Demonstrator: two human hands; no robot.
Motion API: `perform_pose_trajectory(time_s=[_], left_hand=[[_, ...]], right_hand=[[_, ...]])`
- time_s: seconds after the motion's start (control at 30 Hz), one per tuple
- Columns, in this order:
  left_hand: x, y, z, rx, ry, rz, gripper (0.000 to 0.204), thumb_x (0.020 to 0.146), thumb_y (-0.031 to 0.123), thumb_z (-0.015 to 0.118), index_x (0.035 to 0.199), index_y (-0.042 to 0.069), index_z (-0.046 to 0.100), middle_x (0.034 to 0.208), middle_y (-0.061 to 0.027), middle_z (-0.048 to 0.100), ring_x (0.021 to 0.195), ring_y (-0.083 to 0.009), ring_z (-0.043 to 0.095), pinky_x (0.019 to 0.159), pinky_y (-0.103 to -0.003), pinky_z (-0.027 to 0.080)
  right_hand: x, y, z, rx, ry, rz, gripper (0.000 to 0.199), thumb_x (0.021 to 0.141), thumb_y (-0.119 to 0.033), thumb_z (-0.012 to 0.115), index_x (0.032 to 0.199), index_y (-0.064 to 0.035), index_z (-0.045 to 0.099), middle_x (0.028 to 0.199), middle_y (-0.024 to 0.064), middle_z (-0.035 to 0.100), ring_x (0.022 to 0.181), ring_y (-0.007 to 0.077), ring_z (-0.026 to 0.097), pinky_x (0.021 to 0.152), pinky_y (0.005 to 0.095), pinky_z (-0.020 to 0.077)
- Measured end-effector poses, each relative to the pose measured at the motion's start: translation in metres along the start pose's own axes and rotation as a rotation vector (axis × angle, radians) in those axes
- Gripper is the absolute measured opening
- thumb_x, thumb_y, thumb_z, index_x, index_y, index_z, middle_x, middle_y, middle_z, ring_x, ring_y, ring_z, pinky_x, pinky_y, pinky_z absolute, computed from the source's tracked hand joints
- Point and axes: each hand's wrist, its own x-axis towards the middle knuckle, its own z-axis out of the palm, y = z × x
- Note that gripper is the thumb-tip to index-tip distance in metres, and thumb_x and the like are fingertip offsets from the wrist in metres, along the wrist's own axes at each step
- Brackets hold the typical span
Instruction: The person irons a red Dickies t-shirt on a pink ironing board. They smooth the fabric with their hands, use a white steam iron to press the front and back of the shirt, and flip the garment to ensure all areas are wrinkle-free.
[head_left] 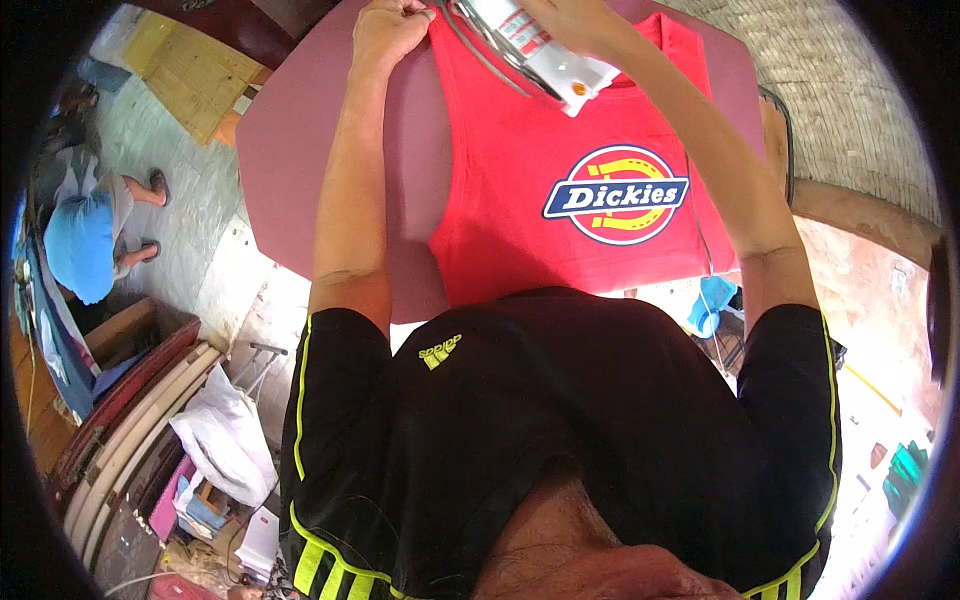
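A red sleeveless shirt (500, 215) with a round printed emblem on its front lies spread on a maroon tabletop (300, 150). At the far left, my left hand (392, 38) is closed, its fingers pinching the edge of the shirt's shoulder strap. My right hand (575, 25) is wrapped round a clothes iron (590, 75), white with a shiny metal edge. The iron rests over the upper part of the shirt, near the neckline; its handle is partly hidden by my hand and the frame's top edge. A thin cord hangs along the shirt's right side.
To the left, a person in blue (80, 245) is near a wooden board (190, 70). Lower left, stacked curved panels (130, 440) stand beside a white plastic bag (225, 435). A woven mat wall (850, 90) rises at far right. A blue item (712, 300) sits below the table's right edge.
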Motion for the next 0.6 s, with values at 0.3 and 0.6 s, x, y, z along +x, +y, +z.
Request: perform_pose_trajectory(time_s=[0.3, 0.6], left_hand=[[0.006, 0.008, -0.009, -0.076, -0.082, -0.027, 0.013, 0.079, 0.015, 0.07, 0.082, 0.003, 0.073, 0.077, -0.0144, 0.07, 0.072, -0.0225, 0.068, 0.066, -0.035, 0.052], [-0.086, 0.011, -0.067, 0.367, 0.261, 0.035, 0.025, 0.092, 0.025, 0.061, 0.102, 0.005, 0.072, 0.091, -0.0126, 0.071, 0.088, -0.033, 0.067, 0.077, -0.043, 0.053]], right_hand=[[-0.036, 0.029, -0.056, 0.043, -0.192, -0.42, 0.041, 0.098, -0.034, 0.052, 0.118, 0.0024, 0.054, 0.108, 0.0282, 0.061, 0.103, 0.0451, 0.06, 0.087, 0.0494, 0.0476], [0.03, -0.012, -0.001, 0.049, -0.069, -0.593, 0.036, 0.097, -0.03, 0.057, 0.094, 0.0051, 0.053, 0.079, 0.0313, 0.061, 0.079, 0.0469, 0.064, 0.064, 0.0485, 0.0485]])
